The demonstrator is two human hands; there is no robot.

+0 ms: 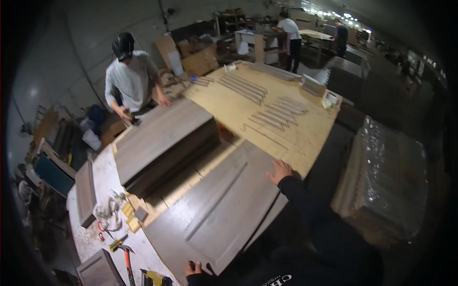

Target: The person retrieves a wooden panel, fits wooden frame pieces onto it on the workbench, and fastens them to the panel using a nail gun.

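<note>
In front of me a grey-brown wooden cabinet door (222, 224) with a recessed panel lies tilted across the near side of the table. My left hand (193, 270) is at its near left corner, fingers curled at the edge and partly hidden. Flat on the door's right edge rests my right hand (280, 171), fingers spread. Beyond a gap stands a stack of similar wooden doors (162, 133). A co-worker (133, 76) leans over its far side, one hand on top and the other by a small dark tool.
A claw hammer (128, 262), a yellow-and-black tool (155, 278), yellow blocks (132, 222) and crumpled rags (109, 213) lie at left. Thin wooden strips (242, 88) line the far plywood tabletop (310, 143). A plastic-wrapped stack (381, 176) stands at right; other people work farther back.
</note>
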